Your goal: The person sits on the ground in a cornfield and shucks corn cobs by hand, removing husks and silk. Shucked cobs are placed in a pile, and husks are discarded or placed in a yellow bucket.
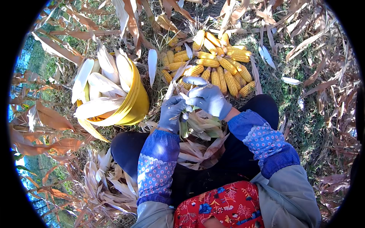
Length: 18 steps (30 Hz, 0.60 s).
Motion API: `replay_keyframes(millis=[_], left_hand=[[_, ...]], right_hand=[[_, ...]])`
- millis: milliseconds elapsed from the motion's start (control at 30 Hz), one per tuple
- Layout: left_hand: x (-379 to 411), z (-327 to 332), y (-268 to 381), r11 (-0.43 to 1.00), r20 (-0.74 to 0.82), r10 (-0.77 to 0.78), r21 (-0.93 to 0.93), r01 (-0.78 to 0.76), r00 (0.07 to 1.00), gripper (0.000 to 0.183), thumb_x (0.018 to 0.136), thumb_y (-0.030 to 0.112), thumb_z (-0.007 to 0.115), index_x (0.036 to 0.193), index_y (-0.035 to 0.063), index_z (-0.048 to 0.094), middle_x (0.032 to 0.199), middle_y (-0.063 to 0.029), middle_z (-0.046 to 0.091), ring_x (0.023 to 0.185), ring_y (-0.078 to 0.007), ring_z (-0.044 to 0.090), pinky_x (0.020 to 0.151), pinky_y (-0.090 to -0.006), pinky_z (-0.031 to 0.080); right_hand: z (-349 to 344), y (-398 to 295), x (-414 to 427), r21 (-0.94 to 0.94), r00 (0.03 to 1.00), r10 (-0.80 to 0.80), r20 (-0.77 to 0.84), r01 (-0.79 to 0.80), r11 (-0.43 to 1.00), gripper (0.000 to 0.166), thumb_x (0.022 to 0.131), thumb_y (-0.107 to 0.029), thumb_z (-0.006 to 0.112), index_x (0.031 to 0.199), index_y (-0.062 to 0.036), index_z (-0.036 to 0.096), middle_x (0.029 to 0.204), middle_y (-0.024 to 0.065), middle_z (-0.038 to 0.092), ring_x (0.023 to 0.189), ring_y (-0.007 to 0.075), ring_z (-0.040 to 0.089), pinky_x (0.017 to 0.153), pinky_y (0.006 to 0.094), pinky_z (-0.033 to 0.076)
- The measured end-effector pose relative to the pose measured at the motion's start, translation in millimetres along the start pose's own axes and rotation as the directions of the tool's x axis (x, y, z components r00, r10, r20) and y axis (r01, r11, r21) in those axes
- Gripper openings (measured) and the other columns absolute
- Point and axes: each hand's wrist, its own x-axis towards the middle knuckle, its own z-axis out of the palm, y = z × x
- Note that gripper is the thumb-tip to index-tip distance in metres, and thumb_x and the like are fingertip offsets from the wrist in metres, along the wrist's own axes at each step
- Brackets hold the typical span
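Observation:
My left hand, in a grey work glove, is closed around dry corn husk; a greenish strip of husk hangs below the fist. Close against it is my right hand, also gloved, its fingers bent towards the husk at the left fingertips. Whether the right fingers grip anything is hard to tell, since they cover the spot. Just beyond both hands lies a heap of husked yellow corn ears on the ground. Loose pale husks lie beneath the hands, between my bent legs.
On the left, a yellow bucket leans towards the left and holds several unhusked ears. More stripped husks are piled beside my left leg. Dry corn stalks and leaves border the grassy ground.

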Motion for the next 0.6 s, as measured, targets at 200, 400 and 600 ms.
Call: replay_keyframes(millis=[200,400,600], left_hand=[[-7,2,9,0.995,0.210,-0.085,0.061,0.074,0.974,0.024,0.081,0.017,0.065,0.097,0.0000,0.060,0.072,-0.0018,0.058,0.054,-0.0070,0.051,0.045,-0.0195,0.037],[-13,17,8,0.986,0.099,0.012,0.164,-0.028,0.995,0.022,0.081,0.024,0.065,0.085,0.0025,0.062,0.064,-0.0015,0.055,0.050,-0.0087,0.049,0.045,-0.0218,0.036],[-12,17,11,0.994,-0.094,0.078,0.087,-0.070,0.993,0.025,0.083,0.026,0.064,0.071,0.0046,0.061,0.056,-0.0025,0.056,0.040,-0.0082,0.047,0.037,-0.0192,0.033]], right_hand=[[-4,1,6,-0.030,0.974,0.182,0.138,-0.180,0.983,0.012,0.073,-0.011,0.068,0.081,-0.0023,0.067,0.085,0.0108,0.065,0.082,0.0212,0.062,0.074,0.0306,0.048],[-2,13,7,0.106,0.900,0.383,0.208,-0.410,0.906,0.021,0.079,-0.017,0.064,0.092,-0.0004,0.065,0.081,0.0086,0.064,0.076,0.0163,0.061,0.073,0.0290,0.048],[-7,4,6,0.125,0.913,0.285,0.290,-0.332,0.935,0.029,0.081,-0.024,0.063,0.097,-0.0003,0.064,0.088,0.0085,0.066,0.081,0.0123,0.061,0.075,0.0271,0.048]])
